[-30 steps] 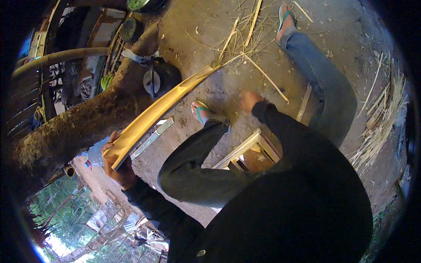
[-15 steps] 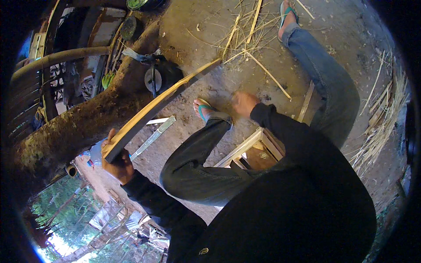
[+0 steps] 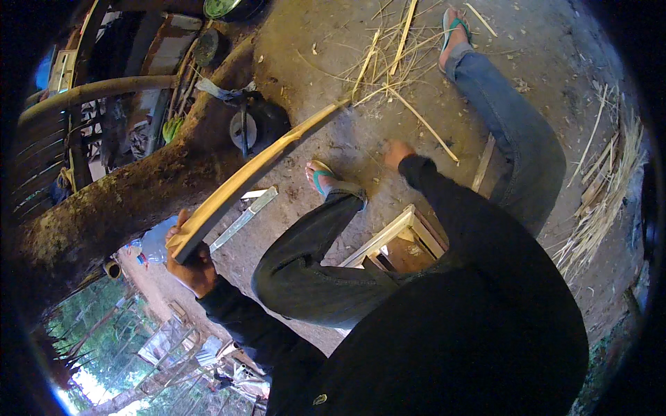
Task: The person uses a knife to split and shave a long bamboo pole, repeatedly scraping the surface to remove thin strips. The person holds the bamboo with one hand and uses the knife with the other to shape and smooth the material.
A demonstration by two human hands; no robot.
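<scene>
A long, slightly curved wooden strip [image 3: 260, 164], pale yellow on top and dark along its side, slants up and away to the right. My left hand [image 3: 192, 263] is closed around its near end, with the thumb along the far side. The strip's far end reaches pale, thin slivers [image 3: 388, 69] on the dirt ground. To the right of the strip, apart from it, my right hand [image 3: 397, 154] looks closed. Its fingers are mostly hidden, and I cannot make out what it holds.
A thick log [image 3: 139, 173] runs along the left, with a dark round pot [image 3: 267, 125] beside it. Under me is a low wooden stool [image 3: 395, 239]. My sandalled feet [image 3: 320, 177] rest on the dirt. More fibre strips [image 3: 603, 201] are heaped at the right.
My right hand has moved slightly up and is less blurred. The strip's near end, in my left hand, has shifted a little right and down.
</scene>
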